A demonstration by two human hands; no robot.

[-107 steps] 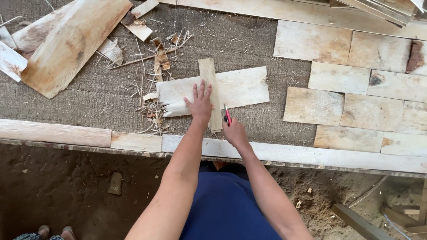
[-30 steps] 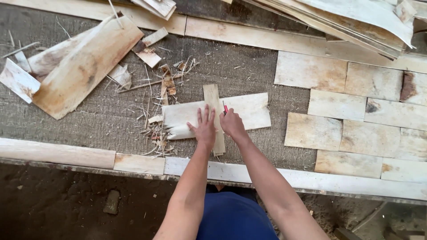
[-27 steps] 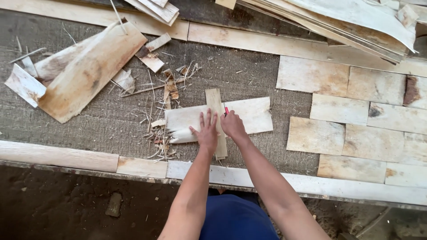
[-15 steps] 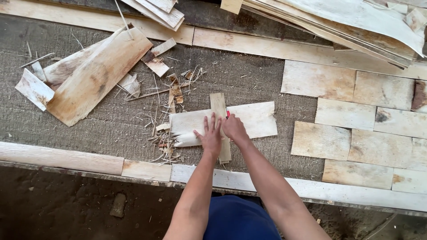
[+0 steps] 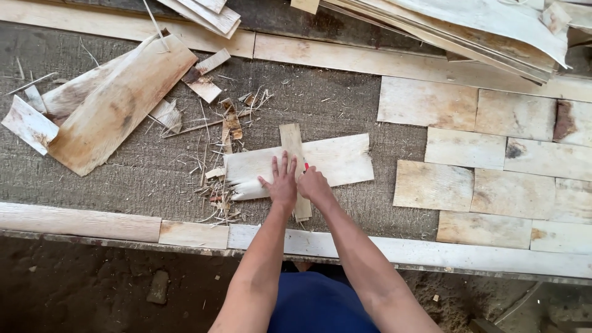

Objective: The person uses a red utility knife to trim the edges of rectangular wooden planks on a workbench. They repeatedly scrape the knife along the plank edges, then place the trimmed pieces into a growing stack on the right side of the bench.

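Rough grey bench [image 5: 123, 179] fills the frame; at centre a thin, pale wood sheet [image 5: 336, 161] looks light and brittle. Left hand [image 5: 282, 183] presses a narrow strip [image 5: 292, 143] flat; right hand [image 5: 314, 185] grips a red cutter [image 5: 306, 166].

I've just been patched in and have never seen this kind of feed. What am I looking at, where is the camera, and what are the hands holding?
One camera, worn on a person's head, looks straight down. No machine: two bare arms. The left hand presses flat on a narrow wooden strip laid across a pale veneer sheet on a rough grey work surface. The right hand has a small red tool in its grip beside the strip. Splinters lie left, veneer squares right.
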